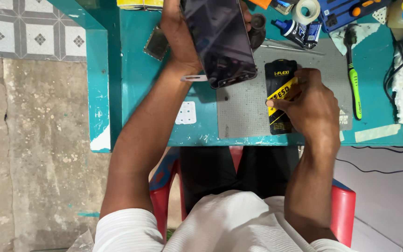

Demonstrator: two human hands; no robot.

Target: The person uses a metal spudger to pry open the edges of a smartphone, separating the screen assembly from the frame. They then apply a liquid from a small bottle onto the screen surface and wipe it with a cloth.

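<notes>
Left hand (179,32) grips dark phone (220,39) above grey mat (243,109); right hand (311,100) pinches black-yellow packet (280,79) on mat.

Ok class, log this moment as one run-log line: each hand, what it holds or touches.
left hand: holds dark phone above table | right hand: on black-and-yellow flat package | package lies on grey mat

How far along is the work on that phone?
Early, it seems. The left hand holds the dark phone up, its screen bare. The right hand rests on a flat black and yellow packet, apparently unopened, on the grey mat. Nothing from the packet is on the phone.
</notes>
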